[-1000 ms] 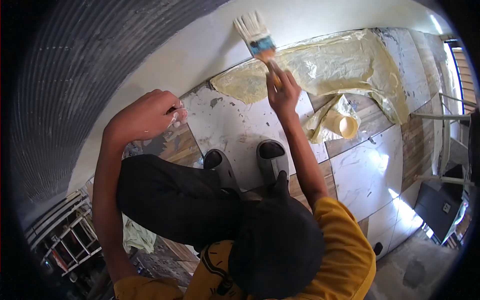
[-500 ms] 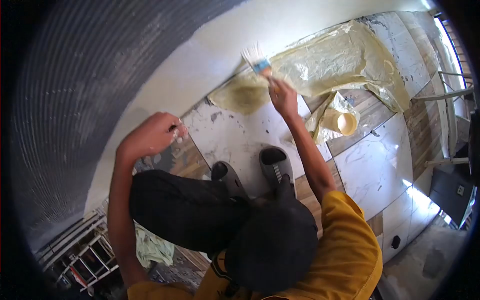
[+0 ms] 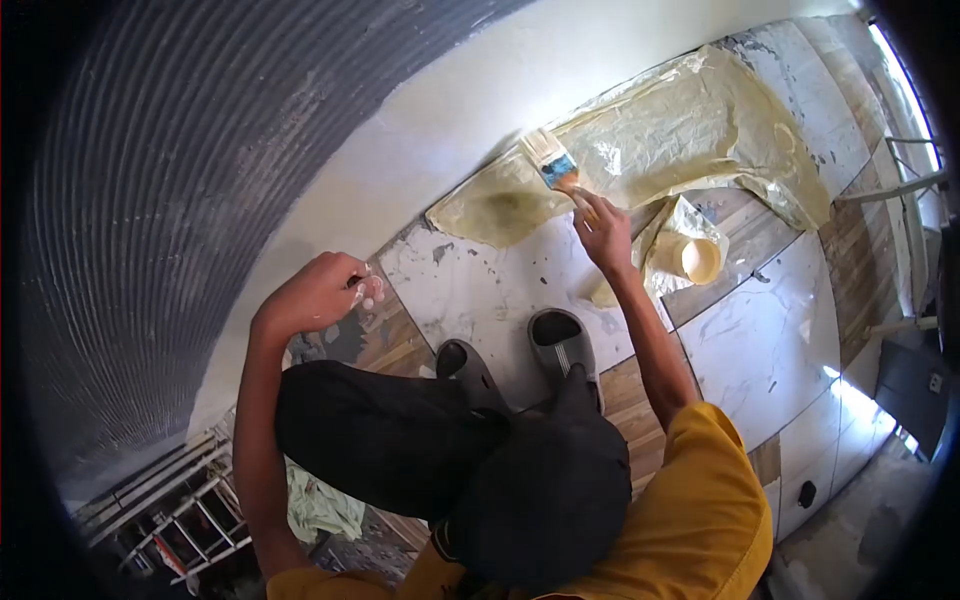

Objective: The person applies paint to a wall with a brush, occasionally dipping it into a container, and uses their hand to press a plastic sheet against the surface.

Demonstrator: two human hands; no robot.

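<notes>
Paintbrush (image 3: pixel 553 165) gripped in right hand (image 3: pixel 606 235), long axis slanting beyond fingers toward wall (image 3: pixel 470 105); left hand (image 3: pixel 318 290) farther off, curled closed.

A mustard-yellow short-sleeved shirt (image 3: pixel 690 500) tops black trousers (image 3: pixel 380 430) and grey slides (image 3: pixel 552 357) (the right one is white-striped).

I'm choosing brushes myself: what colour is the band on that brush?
The band is blue with a dark patch, clearest in the head view.
</notes>
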